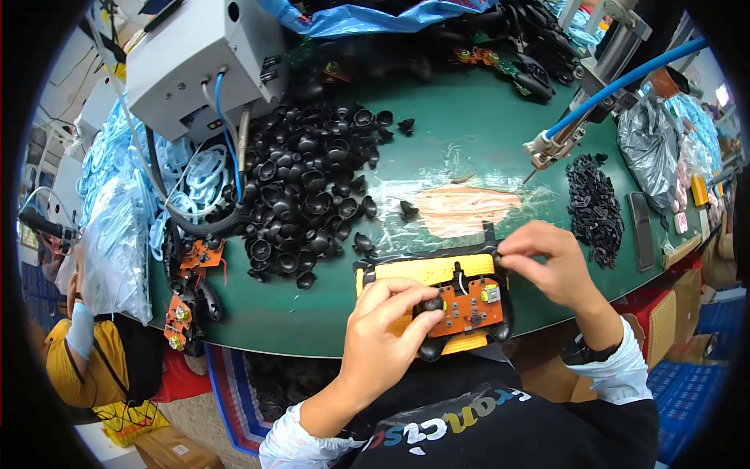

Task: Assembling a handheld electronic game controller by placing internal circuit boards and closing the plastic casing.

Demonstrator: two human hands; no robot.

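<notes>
An orange circuit board (478,310) with small switches and a yellow-green part lies in a black plastic shell (504,328) on a yellow fixture (414,270), at the table's near edge. My left hand (383,324) is at the board's left end, thumb and fingers closed round a small black dome-shaped cap (433,304). My right hand (551,262) is at the fixture's upper right corner with thumb and forefinger pinched together. A dark bit shows by its fingertips; whether it is loose or part of the fixture I cannot tell.
Black dome-shaped caps (305,195) form a big heap left of centre. Small black parts (594,207) are piled at right, beside a phone (641,230). A screwdriver-like tool (551,144) with a blue hose hangs above the table. A grey machine box (199,66) stands at far left.
</notes>
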